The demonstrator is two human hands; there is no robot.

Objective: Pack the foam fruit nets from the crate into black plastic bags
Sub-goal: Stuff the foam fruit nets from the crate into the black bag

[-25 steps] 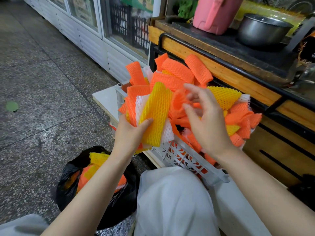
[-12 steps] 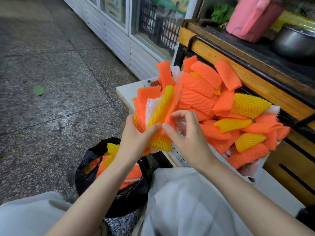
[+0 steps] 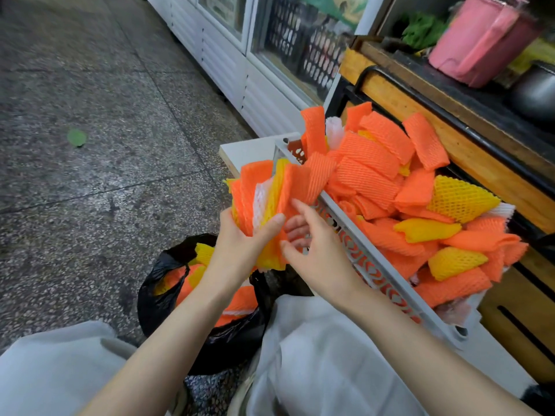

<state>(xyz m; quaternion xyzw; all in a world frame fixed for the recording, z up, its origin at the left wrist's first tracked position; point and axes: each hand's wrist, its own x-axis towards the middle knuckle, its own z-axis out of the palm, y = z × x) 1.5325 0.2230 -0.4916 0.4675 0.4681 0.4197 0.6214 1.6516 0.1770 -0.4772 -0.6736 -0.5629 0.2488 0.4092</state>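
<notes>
My left hand (image 3: 240,244) grips a stack of orange, yellow and white foam nets (image 3: 270,196) held upright above the black plastic bag (image 3: 168,295). My right hand (image 3: 312,250) is beside the stack, fingers spread and loosely bent, touching its right side without gripping. The white plastic crate (image 3: 375,265) to the right is heaped with loose orange and yellow foam nets (image 3: 390,187). The bag stands open on the floor between my knees and holds several nets.
The crate rests on a white board (image 3: 249,151) against a wooden counter (image 3: 480,151) with a black rail. A pink container (image 3: 480,40) and a metal pot (image 3: 537,91) stand on the counter. White cabinets (image 3: 228,55) line the back. Grey stone floor (image 3: 90,145) lies to the left.
My right hand pressed a net onto the stack, then let go and opened. The left hand carried the stack leftwards and down, off the crate towards the bag.
</notes>
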